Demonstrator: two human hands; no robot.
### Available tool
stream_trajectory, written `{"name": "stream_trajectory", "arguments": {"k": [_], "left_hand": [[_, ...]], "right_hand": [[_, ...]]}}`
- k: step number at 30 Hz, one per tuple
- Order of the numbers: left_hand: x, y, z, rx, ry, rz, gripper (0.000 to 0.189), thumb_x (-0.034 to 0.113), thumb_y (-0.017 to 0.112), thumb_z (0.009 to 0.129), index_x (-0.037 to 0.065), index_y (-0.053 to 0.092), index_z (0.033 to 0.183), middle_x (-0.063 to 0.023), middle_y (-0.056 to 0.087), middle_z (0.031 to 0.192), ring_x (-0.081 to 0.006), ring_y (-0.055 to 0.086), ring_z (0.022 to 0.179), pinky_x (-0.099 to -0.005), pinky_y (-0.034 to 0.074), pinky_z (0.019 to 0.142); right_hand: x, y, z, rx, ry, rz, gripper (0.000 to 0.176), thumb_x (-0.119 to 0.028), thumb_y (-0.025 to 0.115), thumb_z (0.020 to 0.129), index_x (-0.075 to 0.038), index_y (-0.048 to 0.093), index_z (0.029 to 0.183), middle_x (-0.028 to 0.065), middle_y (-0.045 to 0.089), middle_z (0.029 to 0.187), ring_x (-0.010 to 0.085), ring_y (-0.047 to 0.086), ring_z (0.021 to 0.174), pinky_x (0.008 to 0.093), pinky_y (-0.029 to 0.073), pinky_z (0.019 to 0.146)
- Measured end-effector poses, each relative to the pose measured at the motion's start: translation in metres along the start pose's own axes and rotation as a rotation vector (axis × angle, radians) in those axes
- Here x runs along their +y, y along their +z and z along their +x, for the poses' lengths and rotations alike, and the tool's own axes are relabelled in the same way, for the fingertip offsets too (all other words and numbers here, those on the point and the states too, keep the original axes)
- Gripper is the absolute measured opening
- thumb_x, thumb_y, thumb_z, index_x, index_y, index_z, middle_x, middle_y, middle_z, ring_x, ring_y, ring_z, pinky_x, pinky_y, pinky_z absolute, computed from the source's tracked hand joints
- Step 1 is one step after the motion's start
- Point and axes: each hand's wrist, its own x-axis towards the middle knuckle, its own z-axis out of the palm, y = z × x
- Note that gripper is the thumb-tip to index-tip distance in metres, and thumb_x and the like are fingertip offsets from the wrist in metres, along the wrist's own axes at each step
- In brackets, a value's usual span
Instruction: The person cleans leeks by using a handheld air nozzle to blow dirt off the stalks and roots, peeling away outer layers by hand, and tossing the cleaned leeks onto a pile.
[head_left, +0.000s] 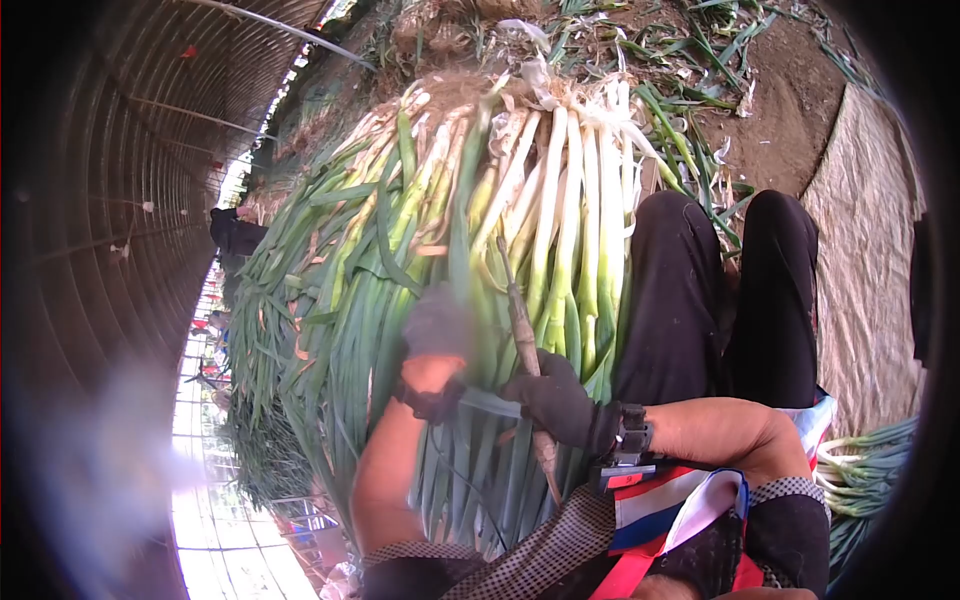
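Observation:
My right hand (pixel 555 400), in a dark glove, is closed around a slim rod-like tool (pixel 524 335). Its grip looks wrapped in brown tape, and a thin tip points up over the stalks. To its left, my left hand (pixel 440 325), also gloved, is smeared by motion above the green leaves, so its fingers do not show clearly. Beneath both hands lies a big pile of long green onions (pixel 565 220), white root ends at the top and leaves toward me. A pale bluish strip (pixel 490 403) spans from my left wrist to my right hand.
My dark-trousered knees (pixel 680 260) border the pile on the right. Beyond them lies a tan cloth (pixel 860 260), with more green onions (pixel 865 480) below it. Loose leaves and brown soil (pixel 790 90) are at the top. A ribbed tunnel wall (pixel 130 200) curves along the left.

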Motion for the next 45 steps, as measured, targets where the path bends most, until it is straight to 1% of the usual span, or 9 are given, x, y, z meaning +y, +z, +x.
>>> {"name": "stream_trajectory", "arguments": {"k": [7,11,15,21,26,32,35,41,45], "left_hand": [[-0.216,-0.010,0.121,-0.262,-0.245,0.373,0.026,0.019,0.045,0.089,0.004,0.059,0.104,-0.0204,0.063,0.095,-0.0350,0.061,0.096,-0.0437,0.049,0.080],[-0.188,-0.022,0.143,0.501,-0.203,0.321,0.026,0.024,0.049,0.087,0.006,0.061,0.102,-0.0185,0.063,0.098,-0.0325,0.062,0.092,-0.0415,0.050,0.078],[-0.143,0.039,0.104,0.170,0.471,0.237,0.023,0.024,0.052,0.086,0.009,0.065,0.098,-0.0150,0.063,0.101,-0.0335,0.061,0.094,-0.0410,0.049,0.081],[-0.020,0.015,0.025,-0.045,-0.087,-0.214,0.046,0.040,0.055,0.086,0.000,0.062,0.108,-0.0237,0.062,0.107,-0.0392,0.057,0.101,-0.0445,0.046,0.085],[0.005,0.024,0.013,0.037,0.628,0.038,0.010,0.008,0.053,0.076,0.003,0.061,0.079,-0.0135,0.057,0.080,-0.0313,0.058,0.075,-0.0410,0.047,0.067],[0.041,0.012,0.020,-0.079,0.025,0.416,0.018,0.014,0.058,0.077,-0.001,0.062,0.087,-0.0157,0.060,0.087,-0.0340,0.059,0.083,-0.0406,0.048,0.071],[0.033,0.015,0.020,0.305,0.087,-0.206,0.032,0.022,0.063,0.077,-0.002,0.061,0.099,-0.0201,0.062,0.092,-0.0372,0.059,0.088,-0.0389,0.049,0.076],[0.047,-0.016,0.028,-0.395,0.030,-0.468,0.037,0.021,0.061,0.083,-0.003,0.057,0.111,-0.0248,0.061,0.103,-0.0334,0.059,0.096,-0.0349,0.047,0.083],[0.012,0.074,0.019,-0.457,-0.147,-1.703,0.028,0.010,0.055,0.087,-0.001,0.057,0.112,-0.0179,0.063,0.108,-0.0225,0.061,0.095,-0.0321,0.049,0.082]], "right_hand": [[0.002,0.000,-0.011,-0.145,0.039,-0.371,0.017,-0.011,0.063,0.075,0.003,0.056,0.079,0.0075,0.056,0.065,0.0153,0.056,0.054,0.0307,0.051,0.051],[0.009,0.001,0.000,-0.098,0.032,-0.310,0.018,-0.012,0.063,0.075,0.003,0.057,0.081,0.0082,0.058,0.066,0.0150,0.055,0.053,0.0300,0.050,0.051],[0.027,-0.004,0.008,-0.120,-0.001,-0.265,0.017,-0.011,0.063,0.075,0.004,0.058,0.082,0.0087,0.059,0.068,0.0156,0.055,0.053,0.0302,0.050,0.051],[0.017,-0.007,0.008,-0.080,0.047,-0.169,0.017,-0.007,0.061,0.076,0.005,0.056,0.086,0.0078,0.055,0.068,0.0163,0.056,0.056,0.0326,0.054,0.053],[0.015,-0.006,-0.001,-0.028,0.011,-0.103,0.018,-0.006,0.062,0.075,0.005,0.056,0.088,0.0078,0.056,0.071,0.0158,0.056,0.058,0.0316,0.053,0.052],[-0.008,-0.008,-0.008,-0.015,-0.038,-0.238,0.015,-0.006,0.060,0.077,0.003,0.056,0.088,0.0077,0.056,0.071,0.0142,0.056,0.060,0.0299,0.050,0.051],[0.002,-0.026,0.018,-0.188,-0.389,-0.522,0.011,-0.006,0.059,0.079,0.001,0.056,0.087,0.0073,0.057,0.074,0.0135,0.056,0.060,0.0280,0.048,0.051],[-0.009,-0.034,0.068,-0.105,-0.579,-0.381,0.018,-0.018,0.064,0.078,-0.002,0.068,0.084,0.0122,0.064,0.072,0.0224,0.062,0.062,0.0331,0.049,0.059],[-0.031,-0.038,0.075,-0.075,-0.527,-0.295,0.012,-0.016,0.063,0.079,-0.009,0.070,0.086,0.0117,0.066,0.074,0.0227,0.063,0.064,0.0326,0.049,0.061]]}}
